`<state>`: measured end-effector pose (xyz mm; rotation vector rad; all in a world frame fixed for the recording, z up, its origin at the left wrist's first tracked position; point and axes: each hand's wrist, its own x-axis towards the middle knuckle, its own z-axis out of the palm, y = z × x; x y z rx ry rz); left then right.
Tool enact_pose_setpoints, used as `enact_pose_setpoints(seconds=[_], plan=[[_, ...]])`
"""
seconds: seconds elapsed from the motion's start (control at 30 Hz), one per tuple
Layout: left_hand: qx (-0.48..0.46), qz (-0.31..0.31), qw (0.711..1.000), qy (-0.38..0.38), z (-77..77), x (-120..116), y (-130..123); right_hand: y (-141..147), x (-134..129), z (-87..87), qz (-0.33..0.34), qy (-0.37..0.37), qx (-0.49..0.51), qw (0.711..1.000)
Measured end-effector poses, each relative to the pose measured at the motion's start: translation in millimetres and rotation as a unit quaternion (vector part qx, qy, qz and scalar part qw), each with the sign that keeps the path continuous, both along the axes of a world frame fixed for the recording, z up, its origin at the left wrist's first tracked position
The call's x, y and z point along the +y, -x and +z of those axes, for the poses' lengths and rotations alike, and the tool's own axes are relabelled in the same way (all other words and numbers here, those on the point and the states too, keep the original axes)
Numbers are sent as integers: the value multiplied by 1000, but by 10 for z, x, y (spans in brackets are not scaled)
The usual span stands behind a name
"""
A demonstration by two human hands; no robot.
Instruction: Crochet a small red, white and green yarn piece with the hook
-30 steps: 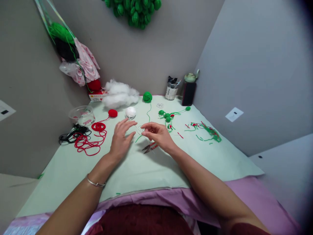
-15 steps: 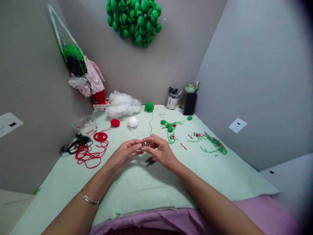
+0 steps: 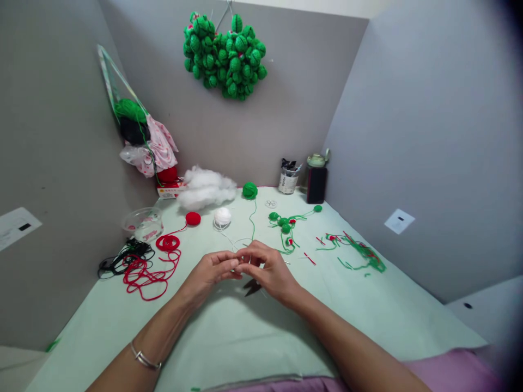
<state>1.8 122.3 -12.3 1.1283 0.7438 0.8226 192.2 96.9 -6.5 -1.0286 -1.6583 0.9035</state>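
Above the middle of the table, my left hand [image 3: 214,272] and my right hand [image 3: 269,270] meet fingertip to fingertip, both closed in a pinch. A thin white yarn strand [image 3: 227,238] runs from the white yarn ball [image 3: 223,216] to my left fingertips. Whatever else is between the fingers is tiny and mostly hidden. Dark pointed blades, seemingly scissors [image 3: 252,287], lie below my right hand, partly covered by it. Behind the hands, a green strand trails down from the green yarn ball [image 3: 249,190].
Red yarn [image 3: 149,272], black yarn [image 3: 126,258] and a clear plastic tub [image 3: 143,223] lie at left. White stuffing [image 3: 208,190] sits at the back. Small green knitted balls [image 3: 284,222] and yarn scraps [image 3: 363,253] are at right. A dark box-shaped object [image 3: 317,185] stands in the back corner.
The view has tilted upward, so everything appears lower and more of the hanging green bunch shows. Both hands stay together in their pinch, with only slight finger movement.
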Motion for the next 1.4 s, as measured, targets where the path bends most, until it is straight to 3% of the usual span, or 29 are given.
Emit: enact_pose_setpoints(seconds=[0.63, 1.4], plan=[[2, 4, 1000, 29, -54, 1, -21, -10, 22, -48, 0, 13, -28, 1000], [14, 10, 999, 30, -113, 28, -21, -20, 80, -148, 9, -28, -22, 999]])
